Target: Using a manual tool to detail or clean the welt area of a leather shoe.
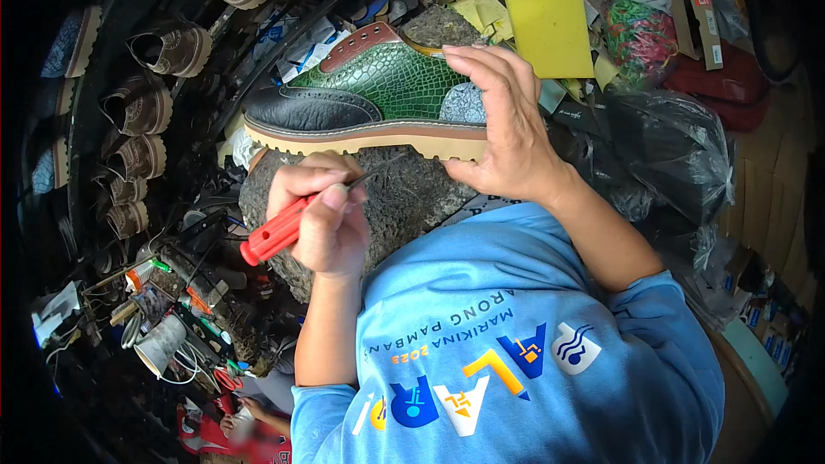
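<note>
A shoe point(391, 86) lies on its side, its sole facing me. It has green crocodile-textured leather, a black toe, a reddish-brown eyelet panel and a patterned grey heel patch. The notched tan sole point(369, 139) carries a light stitch line above it. My right hand point(511, 112) grips the heel end, fingers over the upper and thumb by the sole. My left hand point(322, 210) is closed round the red handle of an awl point(279, 228). Its thin dark shaft points up and right, the tip near the sole's lower edge; contact is unclear. Below the shoe is a rough dark stone-like block point(391, 206).
Brown shoes point(142, 103) stand on racks at the left. Cluttered tools and a thread cone point(161, 345) are at lower left, near another person's hand point(245, 417). Yellow sheets point(550, 30) and papers lie behind the shoe. Black plastic bags point(662, 155) are at the right.
</note>
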### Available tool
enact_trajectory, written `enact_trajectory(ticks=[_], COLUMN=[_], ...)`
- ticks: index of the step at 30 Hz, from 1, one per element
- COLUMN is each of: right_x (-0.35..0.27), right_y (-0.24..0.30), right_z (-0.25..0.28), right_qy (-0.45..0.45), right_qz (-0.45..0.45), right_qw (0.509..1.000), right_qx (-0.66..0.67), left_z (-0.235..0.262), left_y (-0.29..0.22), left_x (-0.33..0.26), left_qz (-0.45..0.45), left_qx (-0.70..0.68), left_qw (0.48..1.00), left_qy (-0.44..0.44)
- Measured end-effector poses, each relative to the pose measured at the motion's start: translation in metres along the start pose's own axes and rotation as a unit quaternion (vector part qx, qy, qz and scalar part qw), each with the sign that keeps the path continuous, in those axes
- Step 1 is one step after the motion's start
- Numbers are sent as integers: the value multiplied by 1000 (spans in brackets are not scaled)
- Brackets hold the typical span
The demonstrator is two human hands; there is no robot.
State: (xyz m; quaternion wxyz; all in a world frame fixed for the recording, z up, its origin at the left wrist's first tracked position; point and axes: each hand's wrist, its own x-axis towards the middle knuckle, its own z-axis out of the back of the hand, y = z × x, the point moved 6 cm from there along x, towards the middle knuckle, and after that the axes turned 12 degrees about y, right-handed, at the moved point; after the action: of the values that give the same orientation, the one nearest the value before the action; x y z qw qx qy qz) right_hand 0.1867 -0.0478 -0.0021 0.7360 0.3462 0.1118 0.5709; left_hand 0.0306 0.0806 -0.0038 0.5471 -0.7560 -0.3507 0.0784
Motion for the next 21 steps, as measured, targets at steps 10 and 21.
enact_trajectory(ticks=[10,21], right_x=[-2,-3], right_y=[-3,-8], right_z=[-1,-1], right_qy=[-2,-8], right_qz=[2,3], right_qw=[1000,1000], right_qx=[3,15], left_z=[-25,-33], left_y=[29,29], left_x=[12,15], left_qz=[46,62], left_qx=[14,105], left_qw=[999,993], left_qy=[-2,1])
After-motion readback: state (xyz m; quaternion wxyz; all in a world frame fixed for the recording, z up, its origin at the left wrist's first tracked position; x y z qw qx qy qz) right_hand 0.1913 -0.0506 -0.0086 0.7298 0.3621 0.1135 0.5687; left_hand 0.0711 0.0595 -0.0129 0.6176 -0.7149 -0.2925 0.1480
